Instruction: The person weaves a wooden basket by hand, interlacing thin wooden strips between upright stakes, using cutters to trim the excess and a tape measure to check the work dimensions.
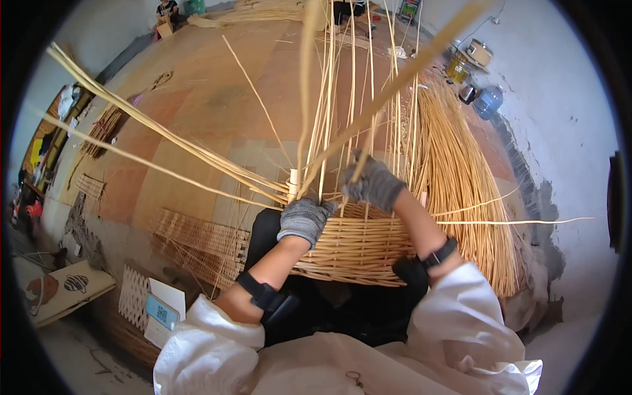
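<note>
Over the basket (359,243), left hand (305,220) round rods (454,29), right hand (374,185) apparently likewise; leftward, code-printed card (162,311).

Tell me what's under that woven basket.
The person's dark clothing shows just below the basket; whatever lies directly beneath is covered by the basket itself.

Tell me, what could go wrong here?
The long rod slanting up close to the camera might spring toward the face. The thin strand crossing the cane bundle could snag there. The basket seems to rest on the lap, so a pull by left hand or right hand might tip it.
</note>
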### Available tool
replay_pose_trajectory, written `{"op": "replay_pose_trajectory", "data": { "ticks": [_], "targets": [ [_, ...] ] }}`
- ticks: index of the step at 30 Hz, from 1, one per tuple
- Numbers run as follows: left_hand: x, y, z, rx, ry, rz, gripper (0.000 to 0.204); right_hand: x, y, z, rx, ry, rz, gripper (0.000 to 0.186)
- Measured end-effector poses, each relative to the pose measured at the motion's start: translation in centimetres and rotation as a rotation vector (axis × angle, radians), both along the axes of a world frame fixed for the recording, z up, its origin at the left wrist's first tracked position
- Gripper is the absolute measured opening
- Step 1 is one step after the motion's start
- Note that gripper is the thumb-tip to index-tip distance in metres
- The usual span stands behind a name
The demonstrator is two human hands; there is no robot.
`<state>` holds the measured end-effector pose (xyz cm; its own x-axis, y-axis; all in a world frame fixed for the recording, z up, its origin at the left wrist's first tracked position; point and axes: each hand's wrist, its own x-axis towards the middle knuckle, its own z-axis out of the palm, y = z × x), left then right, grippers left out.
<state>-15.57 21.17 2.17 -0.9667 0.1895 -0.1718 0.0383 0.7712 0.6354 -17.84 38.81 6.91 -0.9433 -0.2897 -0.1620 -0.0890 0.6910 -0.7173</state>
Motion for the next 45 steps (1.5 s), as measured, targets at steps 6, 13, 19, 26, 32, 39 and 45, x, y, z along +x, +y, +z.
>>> {"op": "replay_pose_trajectory", "data": {
  "ticks": [6, 13, 19, 26, 32, 39, 45],
  "targets": [
    [-0.8, 0.6, 0.2, -0.134, -0.07, -0.015, 0.049, -5.4, -2.2, -4.0, 0.348, 0.05, -0.395, 0.062],
    [-2.6, 0.3, 1.2, -0.28, -0.153, -0.315, 0.055, 8.4, 4.7, -6.2, -1.114, -0.043, -0.825, 0.038],
    [1.0, 4.1, 3.9, -0.037, 0.412, -0.28, 0.058, 12.3, 9.3, -3.6, -1.199, -0.004, -0.943, 0.016],
    [-2.5, 9.1, 3.2, -0.156, -0.107, -0.481, 0.047, 12.2, 10.1, -4.7, -1.083, -0.017, -0.971, 0.017],
    [-2.2, 9.8, 1.4, -0.219, -0.101, -0.32, 0.039, 4.2, 10.3, -2.4, 0.623, 0.553, -0.184, 0.013],
    [-1.3, 10.3, 1.8, -0.222, -0.051, -0.186, 0.05, -4.5, 7.7, -4.5, -0.092, -0.007, -0.751, 0.039],
    [1.0, 9.5, 0.6, 0.111, 0.083, -0.192, 0.038, 0.0, 14.2, -2.9, 0.196, 0.22, -0.127, 0.048]
  ]
}}
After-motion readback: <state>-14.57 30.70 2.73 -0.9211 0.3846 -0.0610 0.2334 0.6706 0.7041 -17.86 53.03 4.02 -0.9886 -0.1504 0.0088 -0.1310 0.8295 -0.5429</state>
